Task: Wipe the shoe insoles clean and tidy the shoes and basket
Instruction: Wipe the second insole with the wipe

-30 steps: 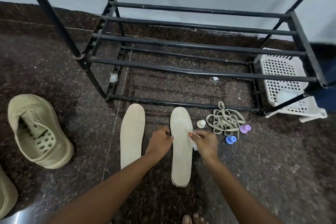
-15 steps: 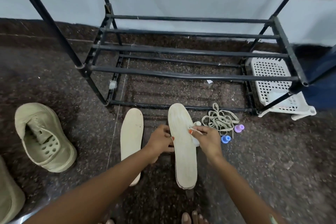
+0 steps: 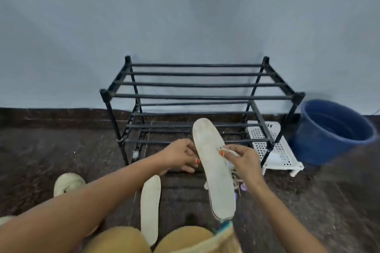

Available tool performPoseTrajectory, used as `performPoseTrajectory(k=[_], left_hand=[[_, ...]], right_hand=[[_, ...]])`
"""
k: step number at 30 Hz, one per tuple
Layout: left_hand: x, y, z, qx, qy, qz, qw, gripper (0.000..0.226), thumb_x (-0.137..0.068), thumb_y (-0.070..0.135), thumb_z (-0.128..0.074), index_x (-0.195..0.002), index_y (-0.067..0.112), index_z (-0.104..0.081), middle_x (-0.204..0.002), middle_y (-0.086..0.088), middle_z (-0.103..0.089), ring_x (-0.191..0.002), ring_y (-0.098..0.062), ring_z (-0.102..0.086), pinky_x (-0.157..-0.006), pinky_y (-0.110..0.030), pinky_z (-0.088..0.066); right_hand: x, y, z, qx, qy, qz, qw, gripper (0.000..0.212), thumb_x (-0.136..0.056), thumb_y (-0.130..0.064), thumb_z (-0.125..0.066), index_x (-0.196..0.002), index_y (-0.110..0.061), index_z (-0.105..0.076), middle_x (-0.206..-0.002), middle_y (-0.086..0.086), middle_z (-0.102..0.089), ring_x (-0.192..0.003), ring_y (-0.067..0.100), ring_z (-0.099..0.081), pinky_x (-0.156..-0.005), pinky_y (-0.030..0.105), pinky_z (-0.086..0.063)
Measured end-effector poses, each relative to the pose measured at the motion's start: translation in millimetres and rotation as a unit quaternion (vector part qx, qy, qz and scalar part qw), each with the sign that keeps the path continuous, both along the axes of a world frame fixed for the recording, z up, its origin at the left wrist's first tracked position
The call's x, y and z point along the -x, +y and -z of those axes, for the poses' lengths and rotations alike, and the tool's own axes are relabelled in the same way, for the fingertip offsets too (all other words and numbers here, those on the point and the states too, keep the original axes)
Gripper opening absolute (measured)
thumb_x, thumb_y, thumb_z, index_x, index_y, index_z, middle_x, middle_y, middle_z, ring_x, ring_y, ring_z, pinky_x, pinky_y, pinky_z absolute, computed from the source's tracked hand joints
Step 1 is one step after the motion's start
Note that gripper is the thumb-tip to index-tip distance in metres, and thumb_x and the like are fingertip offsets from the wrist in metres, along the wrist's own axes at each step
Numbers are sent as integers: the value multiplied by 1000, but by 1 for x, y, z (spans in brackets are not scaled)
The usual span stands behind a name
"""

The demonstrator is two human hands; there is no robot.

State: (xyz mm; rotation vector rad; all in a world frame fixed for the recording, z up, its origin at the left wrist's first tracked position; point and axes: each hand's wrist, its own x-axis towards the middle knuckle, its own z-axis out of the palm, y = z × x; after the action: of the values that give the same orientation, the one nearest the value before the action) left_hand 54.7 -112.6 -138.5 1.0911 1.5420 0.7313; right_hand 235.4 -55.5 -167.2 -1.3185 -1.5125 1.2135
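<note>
- The left hand [image 3: 181,156] and right hand [image 3: 242,160] are each gripping an edge of a long cream foam insole [image 3: 213,170], holding it up before the black metal-bar shoe rack [image 3: 197,96].
- A white perforated plastic basket [image 3: 273,150] is sitting at the rack's right end.

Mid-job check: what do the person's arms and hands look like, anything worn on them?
The left forearm and right forearm are bare, with no sleeves, watch or bands in view. The left hand and right hand have orange-red polish on the thumbnails; no rings visible.
</note>
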Motion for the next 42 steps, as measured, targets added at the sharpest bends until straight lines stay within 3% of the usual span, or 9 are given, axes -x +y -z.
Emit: performPoseTrajectory(k=[7,10,13,15,18,22,28,31,42], left_hand=[[-33,-21,-80,-48,-38,19,998,39,-86,9,-66,-119,10,-46,-87,1,-59,-85,-11,-63,-79,-25,-56],[-44,-34,-91,-87,-72,-44,993,49,-83,12,-69,-122,13,-40,-106,-2,-59,-93,-12,-63,-76,-24,-56],[-52,-45,-84,-137,-65,-137,979,34,-82,9,-70,-109,11,-48,-96,-4,-58,-86,-11,-59,-68,-19,-55],[-60,-49,-73,-121,-73,-204,969,17,-84,1,-66,-87,10,-53,-81,-3,-55,-73,-10,-54,-57,-15,-51],[-73,-48,-54,-27,-140,-288,947,26,-82,-6,-65,-70,11,-49,-75,-6,-55,-64,-10,-52,-50,-17,-46],[-87,-46,-38,37,-201,-331,921,28,-81,-9,-65,-67,10,-49,-62,-5,-50,-53,-11,-44,-58,-21,-46],[-93,-50,-27,-6,-290,-335,897,17,-90,-3,-54,-75,2,-62,-67,-6,-67,-46,-8,-64,-49,-17,-53],[-92,-43,-28,-33,-327,-329,885,23,-95,7,-51,-78,2,-65,-71,-9,-68,-57,-15,-66,-51,-25,-55],[-87,-29,-43,-52,-535,-223,813,72,-89,67,-24,-112,11,-63,-110,-17,-68,-101,-29,-63,-81,-44,-48]], right_hand=[[-37,-26,-73,-25,50,2,998,9,-71,-12,-76,-79,-14,-71,-82,1,-70,-77,12,-62,-60,15,-47],[-51,-39,-89,-28,49,8,998,12,-72,-12,-75,-83,-12,-72,-82,0,-68,-79,10,-60,-58,12,-44],[-64,-48,-99,-26,60,12,998,14,-72,-9,-74,-85,-7,-71,-81,-1,-67,-77,6,-59,-50,3,-41],[-71,-53,-101,-21,59,15,998,15,-73,-8,-74,-87,-5,-71,-81,-2,-67,-76,5,-59,-51,2,-42],[-76,-61,-104,-8,62,13,998,15,-73,-7,-73,-88,-4,-70,-81,-4,-65,-75,4,-57,-49,2,-41],[-77,-69,-101,9,72,17,997,10,-74,-5,-71,-85,-5,-69,-82,3,-66,-69,9,-57,-42,7,-41],[-67,-76,-91,28,44,4,999,9,-76,-9,-71,-84,-5,-70,-76,-3,-65,-62,5,-56,-44,15,-44],[-61,-75,-85,43,24,2,999,5,-76,-12,-72,-80,-13,-69,-81,1,-66,-62,5,-55,-52,33,-49],[-53,-69,-79,102,25,-42,994,13,-72,-17,-75,-84,-11,-72,-83,12,-72,-74,27,-57,-72,42,-39]])
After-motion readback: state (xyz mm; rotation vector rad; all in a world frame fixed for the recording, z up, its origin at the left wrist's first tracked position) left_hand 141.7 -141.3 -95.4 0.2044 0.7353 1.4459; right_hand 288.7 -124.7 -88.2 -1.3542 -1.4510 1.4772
